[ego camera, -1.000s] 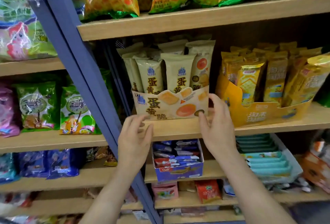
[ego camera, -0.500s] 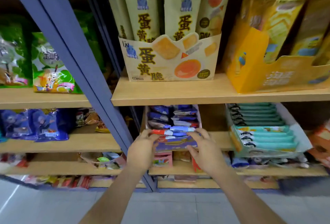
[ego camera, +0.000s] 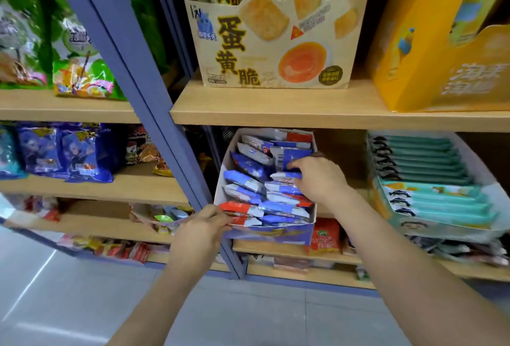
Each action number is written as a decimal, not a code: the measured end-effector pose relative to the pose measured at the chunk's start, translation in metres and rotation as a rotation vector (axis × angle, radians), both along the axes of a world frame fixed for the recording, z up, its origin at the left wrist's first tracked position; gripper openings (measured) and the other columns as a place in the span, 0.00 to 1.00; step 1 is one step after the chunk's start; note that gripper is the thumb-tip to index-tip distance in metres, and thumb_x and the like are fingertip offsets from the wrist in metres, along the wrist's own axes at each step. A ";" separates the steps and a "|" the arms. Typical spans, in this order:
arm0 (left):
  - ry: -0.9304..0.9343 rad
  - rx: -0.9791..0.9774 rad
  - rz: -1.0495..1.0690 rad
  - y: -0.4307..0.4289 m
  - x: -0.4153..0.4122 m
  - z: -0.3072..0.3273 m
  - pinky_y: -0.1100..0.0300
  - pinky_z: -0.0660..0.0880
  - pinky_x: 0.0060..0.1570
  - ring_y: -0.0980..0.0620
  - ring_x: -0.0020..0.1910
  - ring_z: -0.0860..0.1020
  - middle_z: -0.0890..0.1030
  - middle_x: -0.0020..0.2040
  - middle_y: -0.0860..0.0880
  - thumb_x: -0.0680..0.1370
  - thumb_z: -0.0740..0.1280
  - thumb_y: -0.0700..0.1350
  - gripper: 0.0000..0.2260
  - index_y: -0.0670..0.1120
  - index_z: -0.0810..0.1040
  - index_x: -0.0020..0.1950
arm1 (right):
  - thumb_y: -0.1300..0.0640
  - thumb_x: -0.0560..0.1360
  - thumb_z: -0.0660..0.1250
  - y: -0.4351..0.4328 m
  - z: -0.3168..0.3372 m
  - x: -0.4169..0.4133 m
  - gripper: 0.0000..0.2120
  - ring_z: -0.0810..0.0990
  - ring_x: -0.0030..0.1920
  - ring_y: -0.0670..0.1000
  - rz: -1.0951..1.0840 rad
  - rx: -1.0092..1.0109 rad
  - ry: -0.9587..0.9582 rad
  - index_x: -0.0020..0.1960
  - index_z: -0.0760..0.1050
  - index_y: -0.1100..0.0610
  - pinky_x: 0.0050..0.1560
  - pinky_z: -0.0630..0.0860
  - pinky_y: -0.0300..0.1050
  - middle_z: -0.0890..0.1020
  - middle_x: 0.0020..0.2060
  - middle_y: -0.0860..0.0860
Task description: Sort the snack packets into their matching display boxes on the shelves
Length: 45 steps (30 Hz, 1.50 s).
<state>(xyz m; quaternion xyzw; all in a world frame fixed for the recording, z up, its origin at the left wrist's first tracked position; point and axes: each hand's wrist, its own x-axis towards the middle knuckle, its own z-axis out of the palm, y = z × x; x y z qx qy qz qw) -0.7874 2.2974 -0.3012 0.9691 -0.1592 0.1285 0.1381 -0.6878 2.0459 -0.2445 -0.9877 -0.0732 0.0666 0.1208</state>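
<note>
A blue and white display box (ego camera: 271, 235) stands on the lower shelf, holding several small blue, white and red snack packets (ego camera: 248, 177). My left hand (ego camera: 200, 231) grips the box's front left corner, fingers curled over the rim by a red and white packet (ego camera: 238, 207). My right hand (ego camera: 321, 176) is inside the box and pinches a blue and white packet (ego camera: 284, 176) near the middle. Above, a cream egg-yolk cracker box (ego camera: 276, 42) stands on the shelf with tall packets in it.
A blue steel upright (ego camera: 132, 69) slants just left of the box. A yellow box (ego camera: 430, 47) is on the upper shelf at right, a teal packet tray (ego camera: 436, 193) beside the blue box. Green and blue bags fill the left shelves. Grey floor lies below.
The view has dropped and closed in on the lower shelf. Both hands left the cream box and came down to the blue box; my right hand has reached in and taken hold of a packet.
</note>
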 end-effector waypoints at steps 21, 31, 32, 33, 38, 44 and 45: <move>0.186 0.187 0.211 -0.033 0.023 0.019 0.58 0.72 0.39 0.50 0.54 0.73 0.77 0.55 0.55 0.70 0.68 0.68 0.24 0.54 0.76 0.58 | 0.49 0.83 0.57 -0.009 -0.012 0.002 0.14 0.77 0.61 0.54 0.081 0.062 0.048 0.67 0.71 0.46 0.58 0.76 0.55 0.79 0.61 0.50; -0.036 0.094 0.046 -0.019 0.015 0.030 0.46 0.72 0.56 0.50 0.60 0.71 0.78 0.57 0.56 0.69 0.71 0.64 0.20 0.56 0.81 0.56 | 0.34 0.73 0.65 0.002 0.004 -0.052 0.23 0.67 0.63 0.47 0.213 -0.027 0.052 0.66 0.71 0.38 0.60 0.59 0.52 0.73 0.62 0.42; -0.025 0.097 -0.018 -0.018 0.016 0.030 0.46 0.72 0.56 0.51 0.60 0.70 0.78 0.57 0.56 0.68 0.73 0.63 0.21 0.56 0.80 0.57 | 0.36 0.73 0.67 0.003 0.003 -0.051 0.22 0.69 0.62 0.47 0.207 -0.027 0.050 0.65 0.72 0.38 0.59 0.58 0.51 0.73 0.60 0.43; -0.002 0.107 -0.072 -0.019 0.016 0.029 0.47 0.72 0.56 0.51 0.60 0.71 0.78 0.57 0.55 0.68 0.73 0.62 0.22 0.55 0.79 0.59 | 0.38 0.74 0.68 0.003 0.002 -0.050 0.20 0.69 0.61 0.48 0.199 -0.023 0.029 0.64 0.73 0.39 0.58 0.58 0.51 0.73 0.59 0.43; 0.112 0.145 -0.012 -0.030 0.023 0.018 0.49 0.79 0.49 0.48 0.60 0.74 0.77 0.59 0.53 0.71 0.66 0.62 0.21 0.53 0.75 0.60 | 0.44 0.77 0.66 -0.003 -0.009 -0.045 0.17 0.67 0.66 0.46 0.107 0.008 -0.066 0.66 0.74 0.40 0.59 0.58 0.50 0.74 0.66 0.40; 0.137 0.147 0.102 -0.053 0.028 0.024 0.48 0.74 0.57 0.46 0.67 0.71 0.70 0.70 0.50 0.73 0.70 0.59 0.27 0.53 0.68 0.69 | 0.52 0.79 0.66 -0.011 -0.013 -0.039 0.14 0.65 0.68 0.45 0.050 0.084 -0.107 0.63 0.76 0.42 0.61 0.61 0.51 0.76 0.65 0.38; 0.149 0.162 0.092 -0.054 0.029 0.027 0.46 0.68 0.64 0.46 0.71 0.66 0.64 0.74 0.50 0.74 0.69 0.60 0.31 0.56 0.62 0.73 | 0.54 0.79 0.66 -0.012 -0.015 -0.039 0.13 0.66 0.68 0.45 0.044 0.117 -0.102 0.61 0.77 0.43 0.59 0.62 0.50 0.76 0.63 0.38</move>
